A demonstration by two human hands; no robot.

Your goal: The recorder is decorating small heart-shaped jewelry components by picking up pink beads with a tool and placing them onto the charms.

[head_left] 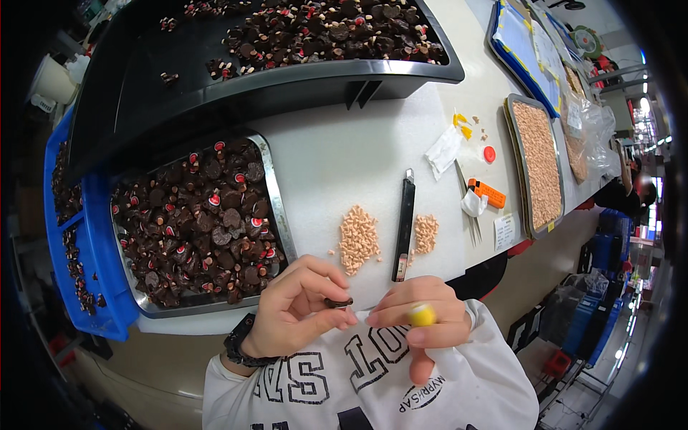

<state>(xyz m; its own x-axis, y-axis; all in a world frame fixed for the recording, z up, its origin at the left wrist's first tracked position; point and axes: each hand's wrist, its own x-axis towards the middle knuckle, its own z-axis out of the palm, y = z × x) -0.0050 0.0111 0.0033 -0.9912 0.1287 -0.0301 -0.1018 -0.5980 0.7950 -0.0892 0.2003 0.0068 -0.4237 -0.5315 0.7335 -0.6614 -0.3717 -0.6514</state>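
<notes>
Working at a pale surface (326,172), a person pinches a small dark part (339,304) between the thumb and fingers of the left hand (304,308), just left of the right hand's (433,295) fingertips. The right hand is curled, with a blurred yellow item (421,315) at its fingers; whether it is held or worn cannot be told. On the far side of the hands, a black knife (405,222) lies between two piles of tan pieces (358,240); a metal tray (280,208) of dark pieces sits left.
</notes>
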